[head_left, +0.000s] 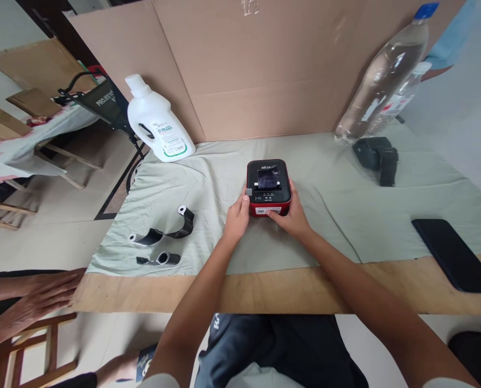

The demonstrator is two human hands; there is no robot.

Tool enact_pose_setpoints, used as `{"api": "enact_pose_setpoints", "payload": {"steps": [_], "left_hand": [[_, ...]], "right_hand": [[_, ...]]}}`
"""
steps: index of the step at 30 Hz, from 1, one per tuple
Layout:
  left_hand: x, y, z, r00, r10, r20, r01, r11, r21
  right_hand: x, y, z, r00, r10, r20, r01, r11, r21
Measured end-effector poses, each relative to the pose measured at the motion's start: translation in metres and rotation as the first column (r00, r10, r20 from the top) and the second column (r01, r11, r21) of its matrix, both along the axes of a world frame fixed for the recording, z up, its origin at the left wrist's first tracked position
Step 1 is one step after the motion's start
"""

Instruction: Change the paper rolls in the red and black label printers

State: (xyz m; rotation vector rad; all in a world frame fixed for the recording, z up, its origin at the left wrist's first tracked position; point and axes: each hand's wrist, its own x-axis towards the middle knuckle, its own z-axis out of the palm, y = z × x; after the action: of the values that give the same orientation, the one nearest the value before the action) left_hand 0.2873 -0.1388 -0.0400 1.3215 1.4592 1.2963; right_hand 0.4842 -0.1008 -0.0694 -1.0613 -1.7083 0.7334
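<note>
A small black-and-red box-shaped device (pixel 269 196) rests on the cloth in front of me. On its top are a dark square panel and small white markings; a white label with a code runs along its red front. My left hand (pixel 237 215) is closed against its left side, thumb at the front corner. From the right, my right hand (pixel 292 215) grips it, with the thumb across the front beside the label. Most fingers of both hands are hidden along the sides. Left of the device lie loosely curled black strips (pixel 171 231) with white rolled ends, and a shorter piece (pixel 159 259).
A white detergent bottle (pixel 159 126) stands back left against a cardboard panel (pixel 256 70). Clear plastic bottles (pixel 380 86) and a black strapped item (pixel 376 153) are at right. A dark phone (pixel 454 253) lies near the front edge. Another person's hands (pixel 42 296) rest at left.
</note>
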Motion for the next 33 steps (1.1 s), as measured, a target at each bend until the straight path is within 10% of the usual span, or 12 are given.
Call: {"api": "enact_pose_setpoints", "payload": {"steps": [33], "left_hand": [[0.000, -0.016, 0.015, 0.973, -0.009, -0.229, 0.023, 0.998, 0.058]], "right_hand": [[0.003, -0.004, 0.008, 0.998, -0.008, 0.056, 0.006, 0.999, 0.043]]}}
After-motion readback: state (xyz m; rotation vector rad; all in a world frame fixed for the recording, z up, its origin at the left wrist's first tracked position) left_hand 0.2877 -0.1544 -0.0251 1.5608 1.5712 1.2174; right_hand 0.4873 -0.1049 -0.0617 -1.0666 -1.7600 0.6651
